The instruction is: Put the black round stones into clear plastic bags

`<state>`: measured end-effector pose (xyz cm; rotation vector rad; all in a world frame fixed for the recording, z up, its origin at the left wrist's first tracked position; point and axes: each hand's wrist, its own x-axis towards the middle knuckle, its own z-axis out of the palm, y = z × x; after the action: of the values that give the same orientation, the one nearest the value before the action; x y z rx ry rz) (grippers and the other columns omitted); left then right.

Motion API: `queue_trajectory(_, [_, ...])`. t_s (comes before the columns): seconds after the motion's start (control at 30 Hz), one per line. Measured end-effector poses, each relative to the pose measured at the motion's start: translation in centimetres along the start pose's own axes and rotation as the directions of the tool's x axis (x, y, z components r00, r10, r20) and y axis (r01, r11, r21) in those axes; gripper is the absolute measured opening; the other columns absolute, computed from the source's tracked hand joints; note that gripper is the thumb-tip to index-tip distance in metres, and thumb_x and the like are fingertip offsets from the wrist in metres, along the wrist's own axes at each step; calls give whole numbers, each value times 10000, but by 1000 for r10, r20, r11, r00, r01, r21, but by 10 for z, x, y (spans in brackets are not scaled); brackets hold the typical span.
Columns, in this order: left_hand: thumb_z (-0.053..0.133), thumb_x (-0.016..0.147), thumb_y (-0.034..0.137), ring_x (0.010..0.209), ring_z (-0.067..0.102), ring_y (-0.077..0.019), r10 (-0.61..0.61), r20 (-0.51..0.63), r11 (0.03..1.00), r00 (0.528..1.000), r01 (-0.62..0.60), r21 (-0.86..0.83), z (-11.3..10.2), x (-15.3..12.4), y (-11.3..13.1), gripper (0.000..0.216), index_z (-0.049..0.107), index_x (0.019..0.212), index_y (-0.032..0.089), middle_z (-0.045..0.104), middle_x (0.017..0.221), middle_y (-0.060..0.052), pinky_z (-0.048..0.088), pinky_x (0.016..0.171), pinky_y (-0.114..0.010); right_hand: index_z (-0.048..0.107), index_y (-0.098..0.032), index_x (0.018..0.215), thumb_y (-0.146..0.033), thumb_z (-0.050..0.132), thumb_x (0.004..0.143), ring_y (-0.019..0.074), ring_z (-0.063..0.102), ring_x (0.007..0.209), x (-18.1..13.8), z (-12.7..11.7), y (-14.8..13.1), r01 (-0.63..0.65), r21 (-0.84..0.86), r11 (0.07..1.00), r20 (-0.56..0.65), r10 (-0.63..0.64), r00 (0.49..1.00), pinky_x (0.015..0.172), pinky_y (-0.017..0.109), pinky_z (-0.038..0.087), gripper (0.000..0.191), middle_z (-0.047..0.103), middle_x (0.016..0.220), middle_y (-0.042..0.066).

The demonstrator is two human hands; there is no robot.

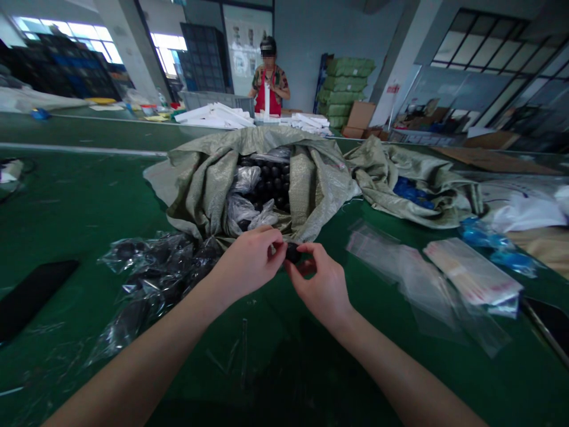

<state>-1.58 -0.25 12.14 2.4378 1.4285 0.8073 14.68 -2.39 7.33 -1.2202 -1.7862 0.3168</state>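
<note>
My left hand [249, 261] and my right hand [322, 284] meet over the green table [66, 219], both pinching one small black round part [292, 251] between their fingertips. Just beyond them a grey-green woven sack [204, 178] lies open, filled with many more black round parts [271, 178] and crumpled clear plastic. To the left of my left hand lies a heap of clear plastic bags holding black parts [151, 273].
Empty clear bags [400, 261] and a stack of printed bags [473, 273] lie to the right. A second sack with blue items [413, 190] lies behind them. A black flat object [31, 293] lies at far left. A person [269, 83] works at a far table.
</note>
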Motion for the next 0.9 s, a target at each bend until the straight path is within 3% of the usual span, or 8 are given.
queue_trajectory(0.2, [474, 899, 186, 682, 566, -124, 62, -19, 998, 998, -62, 17, 0, -1, 1, 153, 581, 793, 158, 586, 847, -41, 472, 653, -265, 580, -169, 943, -351, 668, 824, 98, 589, 484, -3, 4, 4, 48, -117, 992, -87, -58, 995, 507, 232, 484, 235, 724, 823, 47])
queue_trajectory(0.4, [462, 900, 163, 938, 632, -192, 166, -1, 986, 986, -166, -9, 2, 0, -1, 159, 587, 801, 167, 655, 1009, -82, 516, 843, -343, 572, -182, 934, -320, 611, 872, 114, 641, 591, -5, 7, 12, 156, -123, 980, -12, -159, 987, 555, 240, 504, 156, 726, 1042, 94])
queue_trajectory(0.6, [454, 911, 175, 964, 647, -199, 135, 7, 991, 991, -135, 9, 5, 0, -1, 166, 611, 858, 170, 680, 1049, -86, 524, 858, -351, 586, -182, 897, -281, 642, 837, 125, 650, 612, -3, 7, 16, 144, -95, 985, 88, -136, 987, 549, 222, 477, 129, 725, 863, 45])
queue_trajectory(0.73, [463, 904, 167, 942, 650, -190, 175, 49, 984, 983, -175, 2, 7, -1, -2, 160, 613, 849, 168, 682, 1026, -84, 525, 856, -336, 587, -181, 877, -288, 641, 834, 133, 642, 608, -3, 6, 17, 137, -84, 987, 91, -129, 987, 546, 222, 459, 128, 696, 767, 25])
queue_trajectory(0.9, [457, 906, 170, 932, 656, -190, 179, 49, 984, 983, -179, -14, 8, -2, 1, 167, 624, 893, 160, 688, 1033, -94, 526, 844, -331, 596, -175, 902, -273, 603, 875, 136, 643, 624, -4, 7, 20, 172, -128, 977, 135, -155, 979, 584, 233, 467, 101, 680, 758, 16])
